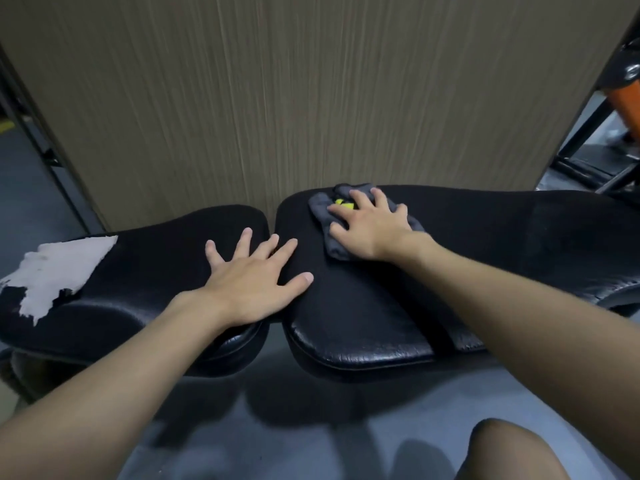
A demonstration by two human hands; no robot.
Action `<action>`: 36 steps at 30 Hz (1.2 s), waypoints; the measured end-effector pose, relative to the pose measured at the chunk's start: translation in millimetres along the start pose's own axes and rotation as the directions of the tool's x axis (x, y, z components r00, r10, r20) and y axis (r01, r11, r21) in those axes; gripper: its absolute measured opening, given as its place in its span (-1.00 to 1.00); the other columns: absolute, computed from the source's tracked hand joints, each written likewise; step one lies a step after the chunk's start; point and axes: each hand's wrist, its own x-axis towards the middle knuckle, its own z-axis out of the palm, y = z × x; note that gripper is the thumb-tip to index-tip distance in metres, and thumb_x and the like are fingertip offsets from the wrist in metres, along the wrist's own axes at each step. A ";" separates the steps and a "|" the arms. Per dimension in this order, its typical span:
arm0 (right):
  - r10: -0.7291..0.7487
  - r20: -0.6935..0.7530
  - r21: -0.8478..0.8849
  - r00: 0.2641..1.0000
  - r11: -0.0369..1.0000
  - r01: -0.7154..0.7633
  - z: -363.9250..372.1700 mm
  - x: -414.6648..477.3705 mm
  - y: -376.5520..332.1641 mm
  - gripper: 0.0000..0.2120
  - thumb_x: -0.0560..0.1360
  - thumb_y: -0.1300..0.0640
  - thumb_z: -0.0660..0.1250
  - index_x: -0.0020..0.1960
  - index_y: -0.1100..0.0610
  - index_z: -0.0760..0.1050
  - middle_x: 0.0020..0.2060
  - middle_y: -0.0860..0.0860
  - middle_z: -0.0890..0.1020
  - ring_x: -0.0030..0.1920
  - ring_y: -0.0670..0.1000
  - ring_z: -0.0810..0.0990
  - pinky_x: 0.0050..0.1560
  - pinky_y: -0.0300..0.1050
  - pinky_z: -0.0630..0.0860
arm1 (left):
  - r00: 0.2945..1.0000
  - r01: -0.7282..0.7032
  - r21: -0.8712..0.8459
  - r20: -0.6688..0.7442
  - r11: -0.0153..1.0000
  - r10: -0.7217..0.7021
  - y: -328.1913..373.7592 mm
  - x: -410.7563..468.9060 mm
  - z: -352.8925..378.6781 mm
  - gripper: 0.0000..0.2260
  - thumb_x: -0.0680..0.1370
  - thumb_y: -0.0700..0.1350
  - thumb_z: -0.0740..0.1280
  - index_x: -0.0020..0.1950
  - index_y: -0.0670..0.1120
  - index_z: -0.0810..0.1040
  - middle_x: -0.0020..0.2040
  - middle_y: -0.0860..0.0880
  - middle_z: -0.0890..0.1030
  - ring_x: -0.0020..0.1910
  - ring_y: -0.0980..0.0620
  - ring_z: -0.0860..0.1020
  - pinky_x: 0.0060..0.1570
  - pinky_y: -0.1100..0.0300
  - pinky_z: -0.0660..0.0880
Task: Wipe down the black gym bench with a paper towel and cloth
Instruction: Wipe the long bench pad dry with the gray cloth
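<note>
The black gym bench [502,237] stretches across the view in two padded parts, a seat pad [145,271] on the left and a longer back pad on the right. My right hand [370,226] lies flat with spread fingers on a grey cloth [329,216] with a yellow mark, pressing it onto the far edge of the back pad. My left hand [252,278] rests flat and spread over the gap between the two pads, holding nothing. The seat pad's cover is torn at its left end, showing a pale patch [59,271]. No paper towel is in view.
A wood-grain panel [311,91] stands right behind the bench. Black and orange gym equipment [616,109] stands at the far right. Grey floor [277,427] lies under the bench, and my knee [512,452] shows at the bottom right.
</note>
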 end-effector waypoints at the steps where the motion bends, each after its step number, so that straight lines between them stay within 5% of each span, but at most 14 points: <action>1: 0.019 0.007 -0.001 1.000 1.000 -0.019 -2.1 14.5 1.3 -0.53 0.56 -0.26 -0.05 0.45 -0.32 0.23 0.56 -0.04 0.12 0.56 0.22 -0.07 0.34 0.48 0.05 | 1.000 0.000 0.001 0.002 1.000 0.000 0.2 0.4 0.2 -0.30 0.47 0.47 -0.12 0.57 0.27 -0.12 0.61 0.13 -0.07 0.57 -0.08 -0.25 0.37 -0.43 -0.25; 10: 0.083 0.050 0.022 0.995 0.996 -0.084 -10.0 54.2 0.3 -0.53 0.57 -0.18 -0.05 0.45 -0.21 0.28 0.53 -0.02 0.19 0.56 0.21 -0.06 0.34 0.47 0.04 | 1.000 0.017 -0.004 0.006 1.000 -0.017 -0.6 1.1 -0.4 -0.30 0.46 0.48 -0.10 0.56 0.29 -0.10 0.61 0.15 -0.06 0.57 -0.05 -0.24 0.38 -0.41 -0.26; 22: 0.006 -0.084 -0.034 0.996 0.999 -0.009 2.2 -127.4 -6.7 -0.52 0.58 -0.21 -0.03 0.49 -0.29 0.20 0.59 -0.09 0.10 0.59 0.11 -0.07 0.43 0.37 0.06 | 0.999 0.016 -0.018 0.043 1.000 -0.015 6.0 -3.2 -11.7 -0.31 0.50 0.42 -0.04 0.58 0.19 0.03 0.62 0.04 -0.01 0.57 -0.16 -0.17 0.36 -0.47 -0.21; 25: 0.031 -0.097 -0.068 0.995 0.997 -0.038 2.4 -167.6 -10.4 -0.42 0.49 -0.27 -0.14 0.49 -0.28 0.20 0.59 -0.12 0.10 0.59 0.10 -0.06 0.44 0.34 0.09 | 0.987 -0.128 0.080 -0.084 0.988 0.135 21.4 0.2 -18.4 -0.42 0.55 0.23 0.07 0.52 0.01 0.25 0.60 -0.06 0.05 0.57 -0.14 -0.06 0.42 -0.38 -0.12; 28: 0.049 -0.099 -0.099 0.994 0.993 -0.059 2.2 -181.8 -13.1 -0.33 0.42 -0.30 -0.23 0.49 -0.30 0.20 0.59 -0.13 0.10 0.59 0.09 -0.06 0.43 0.32 0.11 | 0.934 -0.330 0.000 -0.145 0.944 0.327 41.0 1.5 -17.5 -0.55 0.57 0.03 0.10 0.43 -0.07 0.37 0.47 -0.11 0.34 0.45 -0.11 0.29 0.41 -0.09 0.22; 33: 0.102 -0.095 -0.065 0.990 0.992 -0.108 -1.4 -154.7 -9.9 -0.46 0.51 -0.27 -0.10 0.47 -0.34 0.21 0.57 -0.13 0.12 0.58 0.11 -0.03 0.40 0.30 0.14 | 0.933 -0.313 0.047 -0.170 0.949 0.316 48.1 1.2 -14.9 -0.68 0.58 -0.03 0.08 0.28 -0.09 0.41 0.21 -0.11 0.51 0.20 -0.15 0.47 0.14 -0.04 0.39; 36: 0.111 -0.040 -0.039 0.993 0.993 -0.113 -3.4 -119.1 6.6 -0.53 0.58 -0.21 0.01 0.49 -0.33 0.18 0.58 -0.11 0.08 0.58 0.13 -0.07 0.41 0.34 0.09 | 0.943 -0.270 0.043 -0.191 0.962 0.274 56.2 4.0 -16.5 -0.61 0.60 0.00 0.07 0.39 -0.10 0.31 0.25 -0.14 0.51 0.20 -0.19 0.49 0.12 -0.06 0.43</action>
